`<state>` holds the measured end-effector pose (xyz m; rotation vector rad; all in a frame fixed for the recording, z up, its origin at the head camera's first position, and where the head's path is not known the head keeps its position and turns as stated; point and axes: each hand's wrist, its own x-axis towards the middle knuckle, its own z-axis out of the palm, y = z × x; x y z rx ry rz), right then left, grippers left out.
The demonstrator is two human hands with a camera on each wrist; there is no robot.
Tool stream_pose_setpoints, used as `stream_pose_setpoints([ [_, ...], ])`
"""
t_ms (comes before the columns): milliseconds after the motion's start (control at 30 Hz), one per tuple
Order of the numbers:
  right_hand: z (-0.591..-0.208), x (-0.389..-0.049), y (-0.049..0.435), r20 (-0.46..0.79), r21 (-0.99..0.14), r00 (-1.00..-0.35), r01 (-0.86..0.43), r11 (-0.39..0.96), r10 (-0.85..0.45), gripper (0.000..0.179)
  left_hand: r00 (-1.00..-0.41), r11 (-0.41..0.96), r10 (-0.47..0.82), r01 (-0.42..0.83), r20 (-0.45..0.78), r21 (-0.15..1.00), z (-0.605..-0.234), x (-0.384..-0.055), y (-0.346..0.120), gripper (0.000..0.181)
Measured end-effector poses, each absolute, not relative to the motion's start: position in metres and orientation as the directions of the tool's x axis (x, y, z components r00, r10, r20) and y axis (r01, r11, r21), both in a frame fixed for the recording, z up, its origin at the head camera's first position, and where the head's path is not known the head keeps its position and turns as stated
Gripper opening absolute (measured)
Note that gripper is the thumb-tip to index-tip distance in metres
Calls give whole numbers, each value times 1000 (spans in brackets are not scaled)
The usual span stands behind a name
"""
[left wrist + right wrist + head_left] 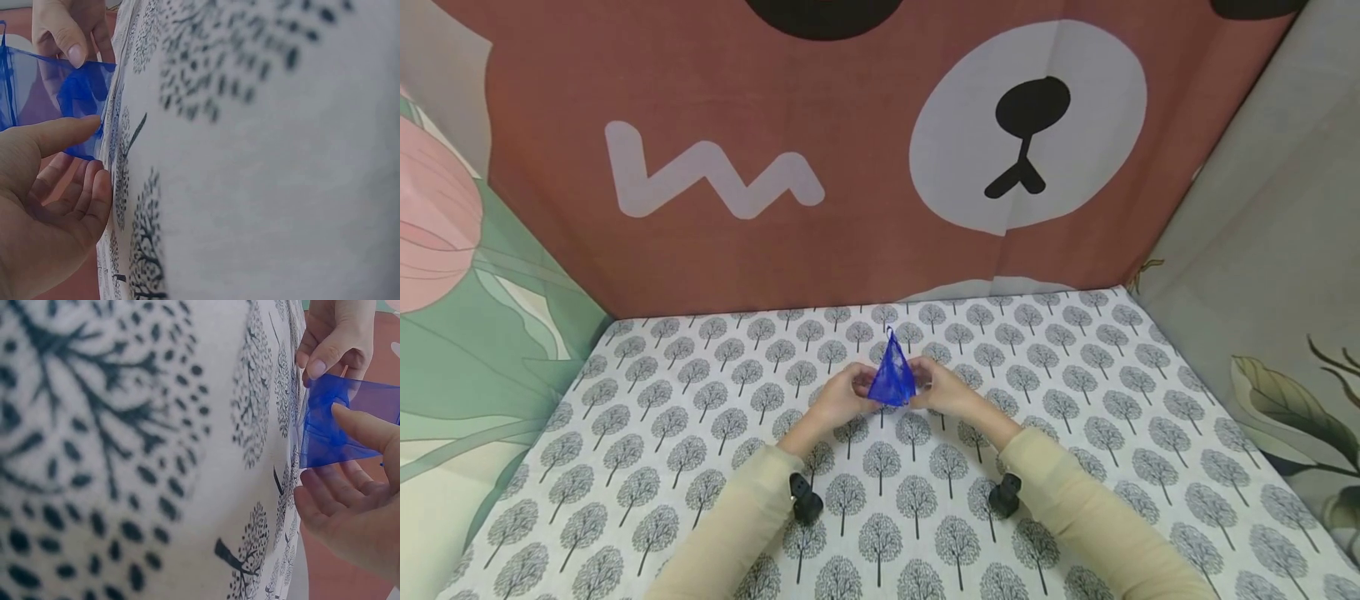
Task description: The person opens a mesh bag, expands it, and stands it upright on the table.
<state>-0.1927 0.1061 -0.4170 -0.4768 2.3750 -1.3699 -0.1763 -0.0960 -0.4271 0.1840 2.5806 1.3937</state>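
Note:
A blue see-through organza bag [892,377] stands upright on the tree-print cloth, narrowing to a peak with a small loop on top. My left hand [844,395] holds its left side, thumb in front and fingers behind. On the other side my right hand [943,390] grips it the same way. Up close in the left wrist view, the bag [81,87] looks darker and bunched near its base; whether something lies inside I cannot tell. The right wrist view shows the right thumb [362,428] against the sheer fabric, with the fingers partly behind it.
A white cloth [880,533] printed with grey trees covers the table. Behind it hangs a red-brown curtain [760,258] with a bear face. Floral fabric [445,367] borders the left, and grey leafy fabric [1262,250] the right. Black wrist devices [806,500] sit below both sleeves.

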Motion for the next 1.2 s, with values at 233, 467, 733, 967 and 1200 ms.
stream_pose_setpoints([
  [233, -416, -195, 106, -142, -868, -890, -98, 487, -432, 63, -971, 541, 208, 17, -114, 841, -428, -180, -97, 49],
  [467, -414, -196, 105, -164, -877, -893, -63, 477, -419, 62, -970, 529, 210, 6, -124, 848, -428, -182, -97, 49],
  [733, -415, -196, 105, -157, -892, -891, -58, 449, -425, 61, -969, 530, 203, -11, -139, 848, -427, -181, -97, 51],
  [967, -415, -196, 105, -154, -906, -887, -49, 421, -435, 62, -965, 508, 209, -34, -161, 861, -427, -182, -98, 53],
  [1200, -414, -197, 105, -168, -916, -881, -27, 400, -442, 63, -964, 512, 207, -39, -167, 858, -428, -183, -100, 56],
])
